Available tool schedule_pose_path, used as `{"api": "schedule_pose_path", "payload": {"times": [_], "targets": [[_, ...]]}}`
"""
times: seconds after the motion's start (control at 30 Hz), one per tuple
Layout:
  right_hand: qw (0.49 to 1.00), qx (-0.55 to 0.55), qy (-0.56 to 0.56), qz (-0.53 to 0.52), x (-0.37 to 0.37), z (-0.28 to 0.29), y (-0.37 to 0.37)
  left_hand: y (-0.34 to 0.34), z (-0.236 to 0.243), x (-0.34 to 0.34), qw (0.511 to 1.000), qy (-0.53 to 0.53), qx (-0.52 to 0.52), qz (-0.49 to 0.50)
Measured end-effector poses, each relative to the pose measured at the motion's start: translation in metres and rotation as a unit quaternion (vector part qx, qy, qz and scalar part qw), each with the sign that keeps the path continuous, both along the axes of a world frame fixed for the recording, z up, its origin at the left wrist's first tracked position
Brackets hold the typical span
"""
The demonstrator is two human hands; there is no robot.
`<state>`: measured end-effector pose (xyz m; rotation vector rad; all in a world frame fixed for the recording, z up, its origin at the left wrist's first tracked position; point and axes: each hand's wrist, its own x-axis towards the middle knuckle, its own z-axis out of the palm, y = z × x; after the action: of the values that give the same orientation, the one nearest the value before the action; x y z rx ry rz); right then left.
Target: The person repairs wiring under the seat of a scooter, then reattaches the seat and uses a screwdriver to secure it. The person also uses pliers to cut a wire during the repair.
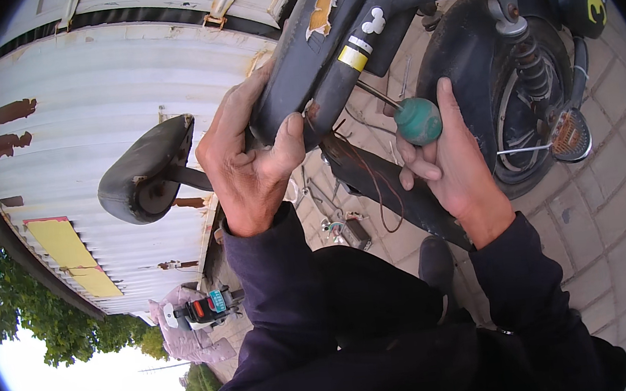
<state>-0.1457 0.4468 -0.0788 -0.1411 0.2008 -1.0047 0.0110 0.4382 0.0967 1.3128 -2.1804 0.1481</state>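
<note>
**Screwdriver at scooter frame**

Left hand (249,164) clamped round the scuffed black plastic body panel (305,51). Right hand (450,158) closed on the screwdriver (416,120): round teal handle, thin steel shaft angled into the frame tube (343,78). Ribbed rear shock (532,65) alongside.

Screwdriver (413,118): round green handle, thin metal shaft angled up-left toward the scooter panel (299,67), handle just right of it, gripped in fingers
Scooter panel: dark, worn plastic body part with peeling orange patch and yellow band, tilted diagonally, lower edge clasped by fingers and thumb
</note>
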Motion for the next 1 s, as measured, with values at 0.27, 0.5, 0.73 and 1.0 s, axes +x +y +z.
{"api": "schedule_pose_path", "payload": {"times": [0.27, 0.5, 0.73, 1.0], "targets": [[0.986, -0.085, -0.14, 0.03, -0.01, -0.012, -0.001, 0.006, 0.005, -0.005, 0.998, -0.06, -0.005, 0.016], [0.996, -0.059, 0.027, 0.058, -0.005, -0.007, 0.0, 0.009, 0.005, -0.02, 0.996, -0.08, -0.032, 0.033], [0.998, 0.017, 0.008, -0.064, 0.009, 0.007, 0.007, 0.021, 0.012, -0.042, 0.981, -0.154, -0.017, 0.114], [0.998, -0.04, 0.056, -0.001, -0.006, 0.0, 0.0, 0.016, -0.004, -0.066, 0.958, -0.197, -0.085, 0.19]]}}
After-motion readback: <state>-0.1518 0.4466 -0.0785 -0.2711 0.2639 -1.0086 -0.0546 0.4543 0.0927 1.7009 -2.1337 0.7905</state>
